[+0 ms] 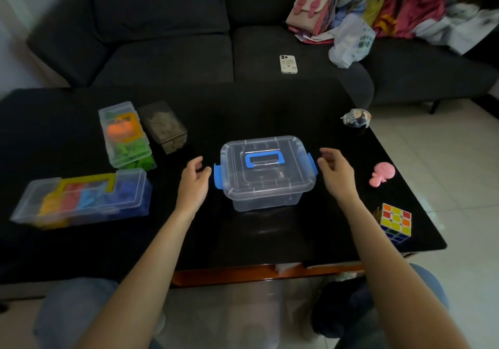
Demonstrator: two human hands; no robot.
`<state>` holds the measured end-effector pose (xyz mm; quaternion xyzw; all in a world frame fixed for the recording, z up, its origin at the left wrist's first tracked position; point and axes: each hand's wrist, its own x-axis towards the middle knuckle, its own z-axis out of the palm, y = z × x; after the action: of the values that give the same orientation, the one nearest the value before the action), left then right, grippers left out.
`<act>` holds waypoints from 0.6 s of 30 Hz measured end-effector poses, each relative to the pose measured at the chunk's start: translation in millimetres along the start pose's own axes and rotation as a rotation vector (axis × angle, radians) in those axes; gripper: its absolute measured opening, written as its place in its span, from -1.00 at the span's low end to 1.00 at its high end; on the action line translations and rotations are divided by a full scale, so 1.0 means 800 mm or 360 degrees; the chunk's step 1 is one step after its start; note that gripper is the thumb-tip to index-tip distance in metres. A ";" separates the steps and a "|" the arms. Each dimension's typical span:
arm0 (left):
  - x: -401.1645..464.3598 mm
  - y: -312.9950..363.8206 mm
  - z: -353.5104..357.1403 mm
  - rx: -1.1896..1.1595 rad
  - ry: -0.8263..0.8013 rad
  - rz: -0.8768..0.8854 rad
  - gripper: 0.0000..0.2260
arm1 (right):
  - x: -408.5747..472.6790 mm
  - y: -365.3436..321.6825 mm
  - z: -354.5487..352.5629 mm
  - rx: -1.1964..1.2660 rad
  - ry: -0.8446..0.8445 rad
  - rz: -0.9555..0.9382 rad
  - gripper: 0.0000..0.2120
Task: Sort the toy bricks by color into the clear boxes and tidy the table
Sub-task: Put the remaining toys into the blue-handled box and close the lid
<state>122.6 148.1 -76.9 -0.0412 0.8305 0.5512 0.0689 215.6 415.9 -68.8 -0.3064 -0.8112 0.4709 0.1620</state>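
A clear lidded box (266,186) with a blue handle and blue side clips stands at the middle of the black table (243,105); it looks empty. My left hand (193,181) hovers just left of its left clip, fingers loosely curled, holding nothing. My right hand (336,173) hovers just right of the right clip, also holding nothing. At the left, a long clear box (83,197) with a yellow handle holds yellow, red and blue bricks. Behind it a clear box (122,132) holds orange and green bricks, stacked on another with green bricks.
A dark box (163,126) of brownish pieces stands beside the green boxes. On the table's right side lie a pink toy (382,173), a colour cube (395,222) and a small figure (356,117). A phone (288,64) and bags lie on the dark sofa behind.
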 end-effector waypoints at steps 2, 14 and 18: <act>-0.006 0.005 -0.005 0.0213 0.0048 0.0282 -0.63 | -0.014 -0.010 -0.005 -0.0337 -0.0070 -0.0501 -0.64; -0.028 0.013 0.004 0.0585 -0.0449 0.0608 -0.16 | -0.042 -0.030 -0.004 -0.0999 -0.0743 -0.1049 -0.63; -0.023 0.008 -0.004 0.0729 -0.0420 0.0698 0.10 | -0.043 -0.036 -0.002 -0.0530 -0.0711 -0.0900 -0.68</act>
<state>140.0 147.2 -66.8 0.2265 0.9058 0.3527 0.0630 232.7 383.9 -42.5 0.0168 -0.9442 0.3247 0.0530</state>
